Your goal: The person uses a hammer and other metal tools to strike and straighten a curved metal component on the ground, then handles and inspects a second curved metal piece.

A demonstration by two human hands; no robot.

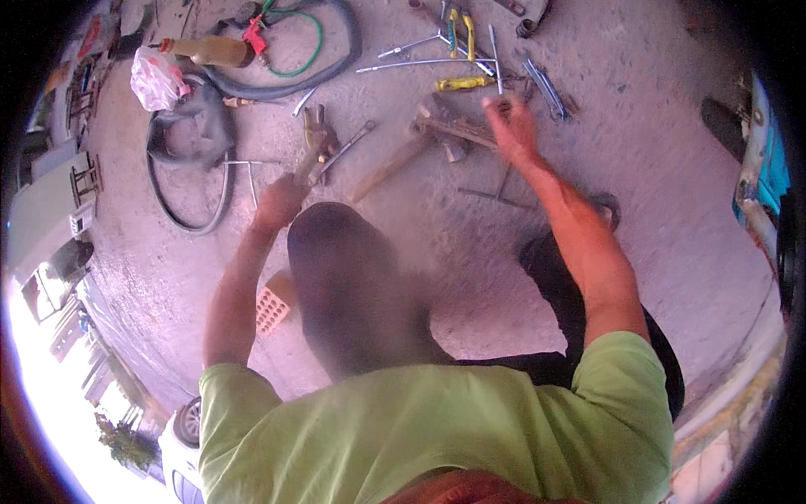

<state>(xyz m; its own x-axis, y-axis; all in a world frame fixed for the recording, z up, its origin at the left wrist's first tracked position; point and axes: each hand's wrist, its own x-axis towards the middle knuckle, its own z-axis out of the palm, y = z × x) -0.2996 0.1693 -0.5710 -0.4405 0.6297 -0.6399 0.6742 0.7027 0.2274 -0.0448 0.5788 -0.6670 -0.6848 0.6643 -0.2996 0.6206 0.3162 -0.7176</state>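
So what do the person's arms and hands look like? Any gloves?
No gloves show: the left hand and right hand are bare. The forearms are bare too, with no watch that I can see. Short, light green sleeves cover the upper arms. The fingers are too blurry for small details.

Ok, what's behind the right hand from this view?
A brown bar seems to run behind the right hand; its far end and anything else covered there can't be seen.

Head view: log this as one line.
left hand: by wrench | right hand: by T-wrench | grips: unclear | floor: bottle, brick
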